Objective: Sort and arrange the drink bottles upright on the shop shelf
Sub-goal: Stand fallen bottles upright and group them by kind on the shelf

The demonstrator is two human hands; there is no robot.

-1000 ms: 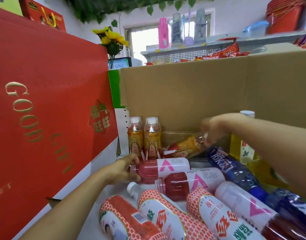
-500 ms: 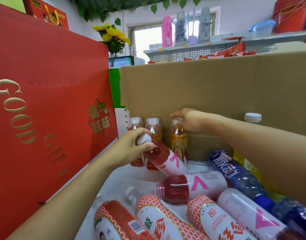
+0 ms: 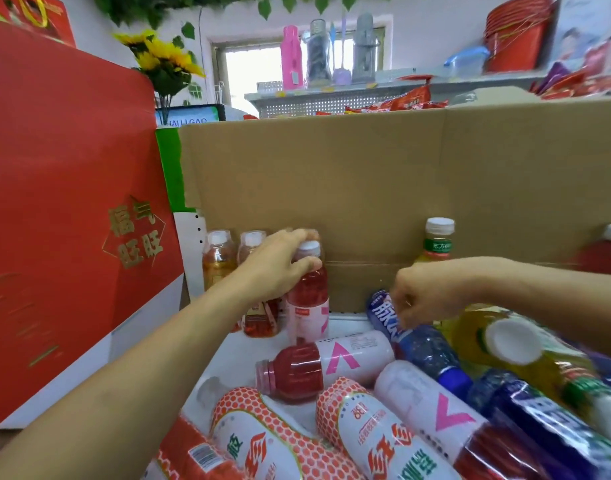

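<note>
My left hand (image 3: 280, 268) grips the neck of a pink drink bottle (image 3: 307, 303) that stands upright on the white shelf (image 3: 235, 362), next to upright amber bottles (image 3: 218, 261) at the back left. My right hand (image 3: 425, 292) hovers with curled fingers just over a lying blue bottle (image 3: 415, 341); whether it touches the bottle I cannot tell. More bottles lie on their sides: a red one with a pink V label (image 3: 325, 365), orange-patterned ones (image 3: 370, 434), and a yellow one (image 3: 505, 344).
A cardboard wall (image 3: 383, 188) closes the back of the shelf. A big red gift box (image 3: 65, 209) stands on the left. A yellow-green bottle (image 3: 437, 240) and a red one (image 3: 605, 254) stand upright at the back right.
My left hand lifted the pink bottle off the shelf and stood it upright beside the amber ones. My right hand set an amber bottle upright, then came down over the blue bottle.
</note>
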